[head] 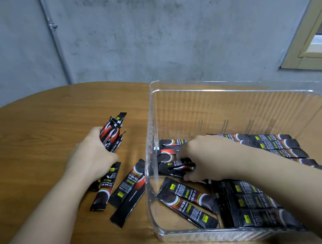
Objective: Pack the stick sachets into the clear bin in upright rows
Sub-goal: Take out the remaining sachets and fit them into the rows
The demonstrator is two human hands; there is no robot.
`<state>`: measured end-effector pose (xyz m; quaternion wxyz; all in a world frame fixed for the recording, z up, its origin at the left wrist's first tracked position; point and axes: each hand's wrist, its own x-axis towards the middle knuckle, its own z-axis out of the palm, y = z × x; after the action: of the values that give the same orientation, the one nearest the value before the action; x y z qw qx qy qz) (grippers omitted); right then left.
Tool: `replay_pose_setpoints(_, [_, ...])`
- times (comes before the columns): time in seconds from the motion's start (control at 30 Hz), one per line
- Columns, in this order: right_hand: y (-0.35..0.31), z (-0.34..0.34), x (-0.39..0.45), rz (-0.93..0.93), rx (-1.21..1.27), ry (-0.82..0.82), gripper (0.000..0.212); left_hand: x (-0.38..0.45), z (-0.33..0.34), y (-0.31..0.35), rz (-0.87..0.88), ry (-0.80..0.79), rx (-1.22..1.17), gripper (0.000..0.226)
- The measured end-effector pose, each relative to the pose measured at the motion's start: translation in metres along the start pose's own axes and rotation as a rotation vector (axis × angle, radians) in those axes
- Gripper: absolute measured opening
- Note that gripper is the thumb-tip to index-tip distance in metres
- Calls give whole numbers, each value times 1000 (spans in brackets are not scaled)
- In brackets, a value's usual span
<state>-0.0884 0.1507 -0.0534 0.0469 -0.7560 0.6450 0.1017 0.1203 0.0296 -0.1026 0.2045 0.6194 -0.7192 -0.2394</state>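
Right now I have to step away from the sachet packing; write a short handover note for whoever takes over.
Left hand: grips a bundle of sachets above the wooden table.
Right hand: inside the clear bin, fingers pinching a sachet at the back row.
Done: rows of sachets fill the bin's right side.
Left: two sachets lie slanted on the bin floor; several loose sachets remain on the table, plus the bundle.

One clear bin (151, 123), two hands, three loose sachets (128, 187) on one table (30, 133), perhaps twenty sachets binned.
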Motion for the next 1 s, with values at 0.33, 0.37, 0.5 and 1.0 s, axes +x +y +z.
replay_pose_setpoints(0.33, [-4, -2, -4, -9, 12, -78, 14, 1, 0, -1, 4, -12, -15, 71])
replay_pose_setpoints(0.37, [-5, -1, -3, -12, 15, -74, 15, 1, 0, -1, 4, -13, -18, 71])
replay_pose_setpoints(0.5, [-6, 0, 0, -25, 42, -41, 23, 1, 0, -1, 5, -16, -18, 70])
replay_pose_setpoints(1.0, [-18, 1, -30, -20, -5, -96, 19, -3, -3, 3, 16, -17, -20, 69])
